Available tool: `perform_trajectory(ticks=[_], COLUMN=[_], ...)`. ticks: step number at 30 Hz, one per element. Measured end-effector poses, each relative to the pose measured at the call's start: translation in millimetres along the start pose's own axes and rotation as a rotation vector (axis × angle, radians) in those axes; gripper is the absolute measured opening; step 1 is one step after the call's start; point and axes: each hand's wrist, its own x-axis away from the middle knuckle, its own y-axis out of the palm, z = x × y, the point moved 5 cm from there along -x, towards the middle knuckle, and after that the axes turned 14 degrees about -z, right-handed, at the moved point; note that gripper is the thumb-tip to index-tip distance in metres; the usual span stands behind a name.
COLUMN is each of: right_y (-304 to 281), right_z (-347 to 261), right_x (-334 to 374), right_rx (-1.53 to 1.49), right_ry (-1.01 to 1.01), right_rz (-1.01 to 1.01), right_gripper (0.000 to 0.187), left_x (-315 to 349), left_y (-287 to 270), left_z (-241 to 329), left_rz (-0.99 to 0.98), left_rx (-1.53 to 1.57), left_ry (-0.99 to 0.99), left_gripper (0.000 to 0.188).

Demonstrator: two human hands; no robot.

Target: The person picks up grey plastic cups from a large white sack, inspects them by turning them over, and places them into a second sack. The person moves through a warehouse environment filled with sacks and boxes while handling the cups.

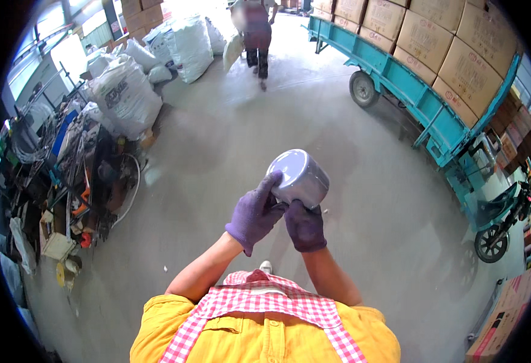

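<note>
The gloved left hand (pixel 255 210) and gloved right hand (pixel 305 227) both grip a glossy grey rounded vessel (pixel 302 181), left of the teal cart (pixel 398 75); stacked cartons (pixel 424 43) sit on the cart, white sacks (pixel 126 97) well to its left

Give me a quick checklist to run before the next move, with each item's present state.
1. Left hand on the grey round piece: ok, thumb at the edge of its pale face.
2. Right hand supporting: ok, gripping low on the near side.
3. Hand protection: ok, both hands wear purple gloves.
4. Piece level: not ok, it leans with its pale face toward the left.
5. Piece's hidden underside: cannot tell, turned away from the camera.
6. Floor ahead unoccupied: not ok, a person is there, left of the teal cargo bed.
</note>
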Motion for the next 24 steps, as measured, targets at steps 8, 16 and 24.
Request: perform_trajectory(ticks=[8, 16, 24], right_y=[-20, -51, -81], right_z=[-16, -19, -26], right_x=[-78, -133, -158], right_rx=[0.100, 0.224, 0.235], right_ry=[-0.095, -0.127, -0.102], right_rz=[0.009, -0.067, -0.146], right_gripper=[0.039, 0.031, 0.031], left_x=[-89, -152, -184], left_y=[-12, -20, -8], left_z=[-35, -46, -54], left_rz=[-0.010, -0.084, -0.052], left_rx=[0.002, 0.237, 0.287], left_ry=[0.122, 0.093, -0.001], left_gripper=[0.065, 0.064, 0.064])
